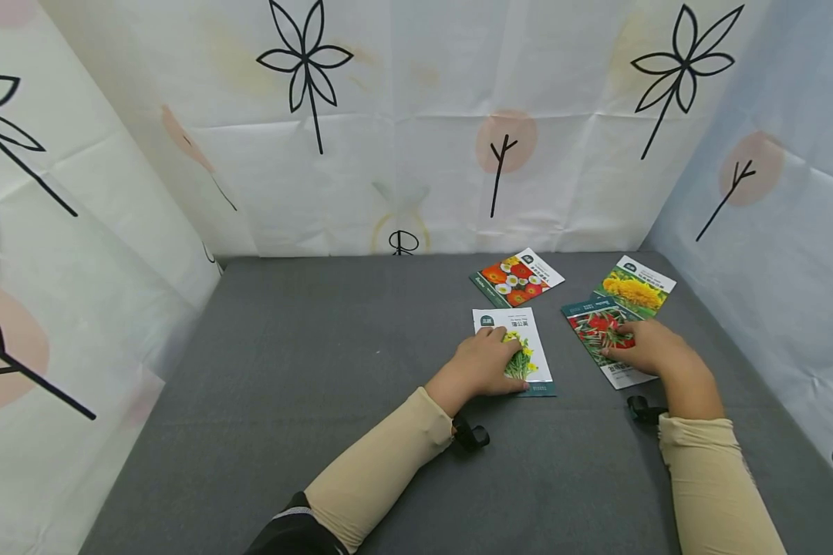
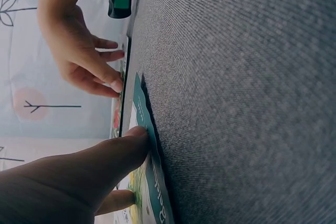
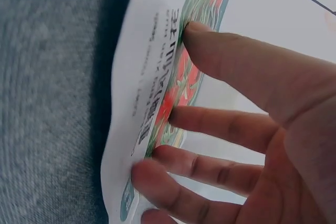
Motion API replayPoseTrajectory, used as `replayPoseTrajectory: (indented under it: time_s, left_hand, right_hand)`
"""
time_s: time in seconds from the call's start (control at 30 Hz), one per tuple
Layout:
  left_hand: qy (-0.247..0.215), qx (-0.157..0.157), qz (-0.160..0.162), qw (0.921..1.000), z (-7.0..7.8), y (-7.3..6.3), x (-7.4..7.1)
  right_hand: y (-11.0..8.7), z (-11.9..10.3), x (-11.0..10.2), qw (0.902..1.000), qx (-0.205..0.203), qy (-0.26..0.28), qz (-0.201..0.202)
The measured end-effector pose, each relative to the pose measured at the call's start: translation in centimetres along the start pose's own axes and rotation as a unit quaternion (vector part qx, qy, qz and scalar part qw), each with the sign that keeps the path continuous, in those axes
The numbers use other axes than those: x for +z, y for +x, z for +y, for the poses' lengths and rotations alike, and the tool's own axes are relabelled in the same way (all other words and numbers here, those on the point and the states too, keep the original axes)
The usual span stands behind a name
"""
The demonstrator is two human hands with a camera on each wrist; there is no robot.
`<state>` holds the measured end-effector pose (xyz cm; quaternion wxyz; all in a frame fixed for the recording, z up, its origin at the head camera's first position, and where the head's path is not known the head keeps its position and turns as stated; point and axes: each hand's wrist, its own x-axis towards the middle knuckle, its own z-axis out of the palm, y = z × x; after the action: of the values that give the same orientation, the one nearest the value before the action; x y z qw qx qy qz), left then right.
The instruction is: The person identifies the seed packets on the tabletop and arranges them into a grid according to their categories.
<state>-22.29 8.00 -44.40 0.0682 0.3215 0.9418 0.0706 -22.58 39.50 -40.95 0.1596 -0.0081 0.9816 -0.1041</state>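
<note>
Two at a time on the grey bench (image 1: 305,370): pressing with left hand (image 1: 482,362), fingers apart, on the yellow-sprigged packet (image 1: 534,351); touching with right hand (image 1: 655,351), fingers spread too, the red-flowered packet (image 1: 593,327), just right, overlapping the golden-flowered packet (image 1: 635,290).

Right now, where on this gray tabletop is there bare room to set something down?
The widest bare stretch of tabletop lies left of the left hand and left sleeve. A smaller patch sits between that sleeve and the right sleeve. The right rear is crowded: four packets, close together, with the right hand on one.
</note>
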Motion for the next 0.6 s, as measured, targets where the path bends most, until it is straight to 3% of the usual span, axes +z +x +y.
replayPoseTrajectory:
  time_s: [0.13, 0.33, 0.43, 0.6]
  left_hand:
    - [-0.001, -0.002, -0.002, 1.0, -0.01, -0.01, 0.04]
    - [0.002, 0.001, -0.002, 1.0, -0.08, 0.0, 0.07]
    - [0.001, 0.002, -0.001, 1.0, -0.1, -0.03, -0.02]
    - [0.0, 0.004, 0.0, 1.0, -0.11, -0.06, -0.11]
  right_hand:
    - [-0.07, 0.04, -0.04, 0.9996, -0.018, 0.005, 0.021]
    - [-0.1, 0.03, 0.14, 0.9892, -0.124, 0.042, 0.065]
    - [-0.11, -0.02, 0.21, 0.9867, -0.143, 0.058, 0.051]
    - [-0.07, 0.03, 0.35, 0.9879, -0.135, 0.075, 0.017]
